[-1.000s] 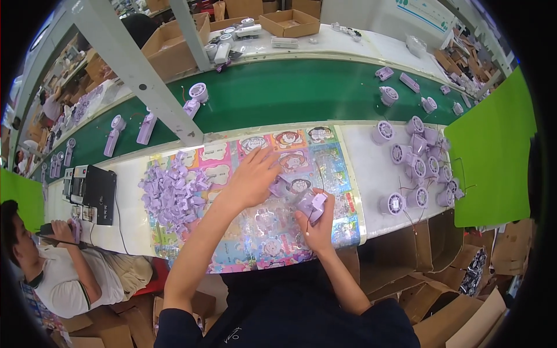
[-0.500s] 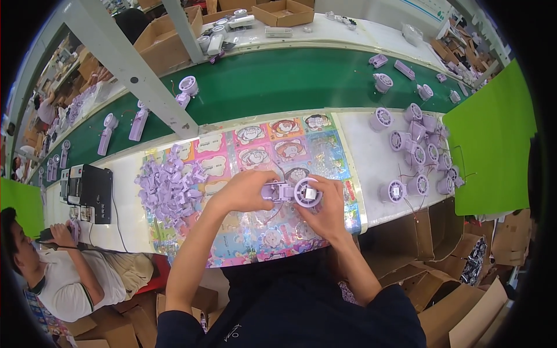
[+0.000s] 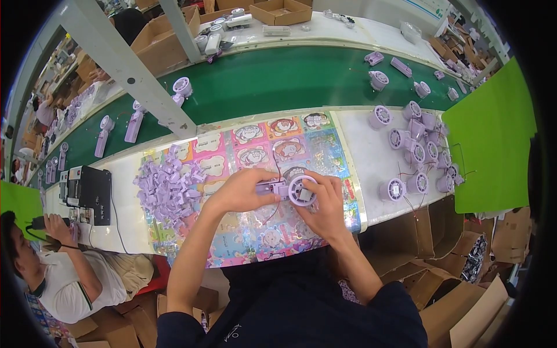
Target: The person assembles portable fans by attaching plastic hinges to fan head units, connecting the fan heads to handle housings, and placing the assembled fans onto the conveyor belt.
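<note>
Both my hands meet over a colourful cartoon mat (image 3: 255,145) on the white workbench. My left hand (image 3: 241,190) grips the handle part of a small purple handheld fan (image 3: 288,189). My right hand (image 3: 326,200) holds the fan's round head, whose grille faces up. A thin wire runs up from the fan. A heap of several small purple plastic parts (image 3: 169,187) lies on the mat left of my left hand.
Several round purple fan heads (image 3: 415,152) with wires crowd the bench on the right. A green conveyor belt (image 3: 278,81) carries assembled purple fans (image 3: 134,123). A black box (image 3: 93,194) stands at left, a seated person (image 3: 55,272) lower left, cardboard boxes below right.
My left hand drew back from the mat's middle and joined my right hand; the fan piece once in my right hand alone is now gripped by both, its round head turned up.
</note>
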The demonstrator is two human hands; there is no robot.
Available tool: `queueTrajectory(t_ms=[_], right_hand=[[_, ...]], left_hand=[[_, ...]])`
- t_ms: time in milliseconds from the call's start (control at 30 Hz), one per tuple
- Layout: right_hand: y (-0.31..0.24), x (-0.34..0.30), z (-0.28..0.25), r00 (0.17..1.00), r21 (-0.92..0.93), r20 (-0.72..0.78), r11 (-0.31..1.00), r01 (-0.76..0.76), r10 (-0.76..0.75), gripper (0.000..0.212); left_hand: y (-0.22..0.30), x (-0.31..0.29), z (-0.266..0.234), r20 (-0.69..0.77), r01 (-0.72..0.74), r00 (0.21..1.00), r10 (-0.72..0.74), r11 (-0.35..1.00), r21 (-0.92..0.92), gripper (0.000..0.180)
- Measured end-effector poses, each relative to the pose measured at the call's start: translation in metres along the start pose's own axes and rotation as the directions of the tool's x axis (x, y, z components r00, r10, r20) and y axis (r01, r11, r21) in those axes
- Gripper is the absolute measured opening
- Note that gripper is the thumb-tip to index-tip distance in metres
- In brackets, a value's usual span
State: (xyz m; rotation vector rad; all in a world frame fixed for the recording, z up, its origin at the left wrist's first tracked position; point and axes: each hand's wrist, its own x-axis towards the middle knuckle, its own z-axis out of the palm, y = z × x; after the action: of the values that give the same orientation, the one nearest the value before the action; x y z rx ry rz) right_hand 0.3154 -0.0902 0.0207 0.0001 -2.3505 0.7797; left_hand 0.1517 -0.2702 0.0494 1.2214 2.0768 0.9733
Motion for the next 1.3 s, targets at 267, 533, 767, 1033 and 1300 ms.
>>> queueTrajectory(t_ms=[267, 533, 767, 1033, 1300], right_hand=[[0.007, 0.01, 0.002, 0.998, -0.035, 0.013, 0.997, 0.066, -0.066, 0.06], [0.057, 0.026, 0.015, 0.982, 0.096, 0.074, 0.979, -0.179, 0.173, 0.066], [0.077, 0.025, 0.021, 0.995, -0.116, 0.039, 0.989, -0.088, 0.093, 0.028], [0.084, 0.049, 0.027, 0.965, -0.108, 0.054, 0.962, -0.249, 0.256, 0.02], [0.162, 0.147, 0.072, 0.958, -0.409, -0.124, 0.867, -0.286, 0.258, 0.021]], left_hand=[[-0.012, -0.001, 0.01, -0.082, 0.023, 0.996, -0.039, 0.981, -0.191, 0.042], [-0.019, 0.019, 0.009, -0.244, 0.134, 0.954, -0.175, 0.975, -0.175, 0.044], [-0.043, 0.086, -0.043, -0.319, 0.13, 0.928, -0.194, 0.969, -0.212, 0.039], [-0.102, 0.199, -0.081, -0.55, 0.351, 0.694, -0.465, 0.885, -0.305, 0.038], [-0.135, 0.235, -0.088, -0.564, 0.507, 0.58, -0.588, 0.802, -0.315, 0.037]])
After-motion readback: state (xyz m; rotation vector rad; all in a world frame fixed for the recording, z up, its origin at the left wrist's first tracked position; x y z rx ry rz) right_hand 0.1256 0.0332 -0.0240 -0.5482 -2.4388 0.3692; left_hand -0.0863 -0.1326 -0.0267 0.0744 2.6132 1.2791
